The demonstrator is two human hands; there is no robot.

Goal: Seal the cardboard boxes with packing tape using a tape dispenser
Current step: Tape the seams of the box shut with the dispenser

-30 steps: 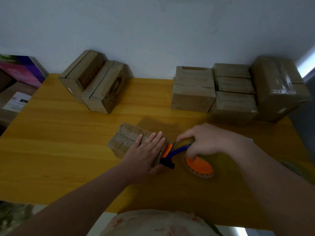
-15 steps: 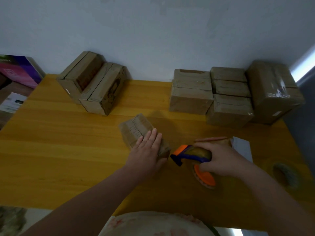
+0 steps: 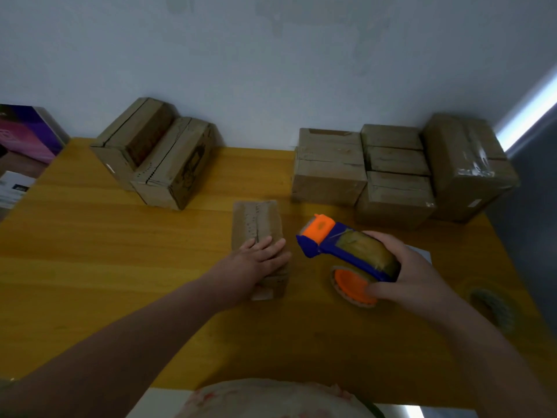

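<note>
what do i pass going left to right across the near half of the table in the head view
small brown cardboard box → blue and orange plastic tape dispenser → greyish ring-shaped roll

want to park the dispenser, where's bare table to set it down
Widest bare patch: the table left of the left hand, in front of the two back-left boxes. Also the near strip in front of the small box. Crowded: back right, where the stacked boxes sit, and right of the right hand, by the tape roll.
</note>
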